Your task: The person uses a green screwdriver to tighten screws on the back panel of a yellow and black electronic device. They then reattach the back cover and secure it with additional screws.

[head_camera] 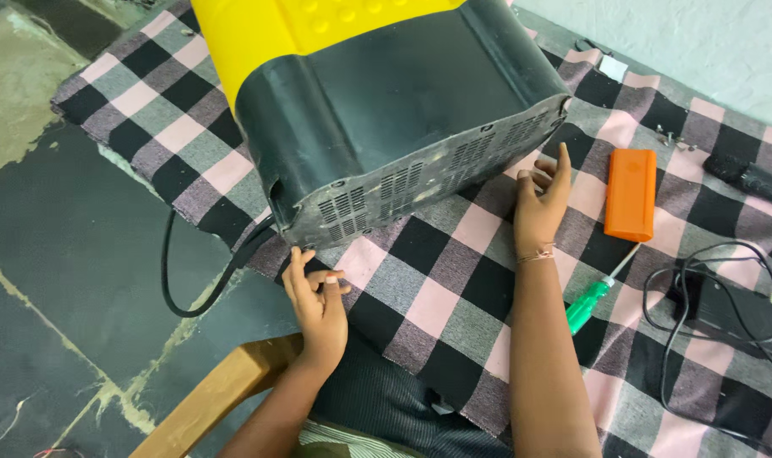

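A pink, grey and black checked cloth lies spread over a dark stone floor with pale, worn joints. A pale wall bounds the upper right; a wooden bar crosses the lower foreground. Lighting is soft and even.

**Around the checked cloth**

A pink, grey and black checked cloth covers the dark tiled floor. At about three o'clock lies an orange box. Just below it, toward four o'clock, a screwdriver with a green handle lies aslant. Further right, a black adapter sits among loops of thin black cable. A black handle shows at the right edge. At seven o'clock a wooden bar juts in.
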